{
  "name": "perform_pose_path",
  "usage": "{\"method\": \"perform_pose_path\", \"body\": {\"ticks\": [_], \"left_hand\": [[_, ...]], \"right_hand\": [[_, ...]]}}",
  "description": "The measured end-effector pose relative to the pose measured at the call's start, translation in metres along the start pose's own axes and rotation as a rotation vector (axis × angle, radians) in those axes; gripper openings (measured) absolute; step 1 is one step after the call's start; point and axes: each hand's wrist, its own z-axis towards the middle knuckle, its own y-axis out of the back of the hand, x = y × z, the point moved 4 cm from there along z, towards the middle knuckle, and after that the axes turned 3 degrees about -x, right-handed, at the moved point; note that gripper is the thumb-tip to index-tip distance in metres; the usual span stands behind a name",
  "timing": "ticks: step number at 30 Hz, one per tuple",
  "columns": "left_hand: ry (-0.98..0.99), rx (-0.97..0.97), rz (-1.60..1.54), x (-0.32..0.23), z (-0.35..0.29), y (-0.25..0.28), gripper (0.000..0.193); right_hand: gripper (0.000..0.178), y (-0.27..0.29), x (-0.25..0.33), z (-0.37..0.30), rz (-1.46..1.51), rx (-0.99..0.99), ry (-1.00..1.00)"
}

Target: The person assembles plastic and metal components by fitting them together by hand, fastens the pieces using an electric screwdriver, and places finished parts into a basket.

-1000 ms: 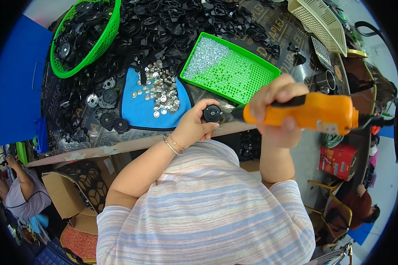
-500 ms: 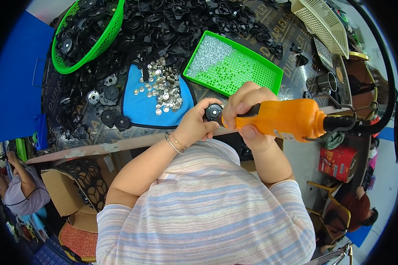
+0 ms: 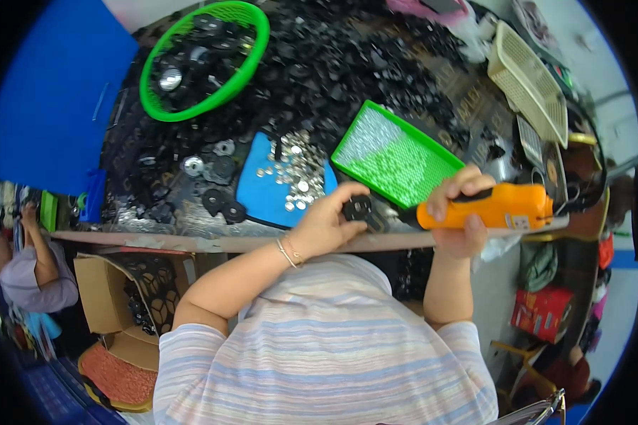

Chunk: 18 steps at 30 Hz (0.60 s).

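My left hand (image 3: 326, 225) pinches a round black plastic part (image 3: 358, 207) just above the table's front edge. My right hand (image 3: 463, 212) is wrapped round an orange electric screwdriver (image 3: 510, 201), whose black nose points left. A gap separates that nose from the black part. Beyond my left hand lies a blue cloth (image 3: 254, 191) with a heap of small silver metal caps (image 3: 301, 170). Behind the screwdriver a green perforated tray (image 3: 347, 167) holds small silvery screws (image 3: 373, 136), heaped mostly at its left end.
A green basket (image 3: 255, 53) of black parts stands at the back left. Loose black parts (image 3: 319, 78) cover much of the table. A cream basket (image 3: 528, 85) stands at the right end. An open cardboard box (image 3: 96, 294) sits below on the left. Another person (image 3: 39, 273) works at far left.
The screwdriver has moved right, away from the black part, which stays in my left hand. The whole view has shifted, so the table's things appear lower and further right.
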Motion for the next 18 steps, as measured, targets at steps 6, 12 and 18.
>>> {"method": "perform_pose_path", "body": {"ticks": [6,12,18], "left_hand": [[-0.515,-0.860,1.166,-0.120,0.047,0.167,0.062],[-0.407,-0.705,1.167,-0.108,-0.004,0.185,0.037],[-0.012,-0.545,1.201,-0.015,-0.081,0.167,0.044]], "right_hand": [[0.037,0.005,0.001,-0.004,-0.033,-0.033,0.052],[0.034,0.009,-0.008,-0.001,-0.053,0.007,0.044],[0.031,0.019,-0.011,0.007,-0.077,0.006,0.034]]}}
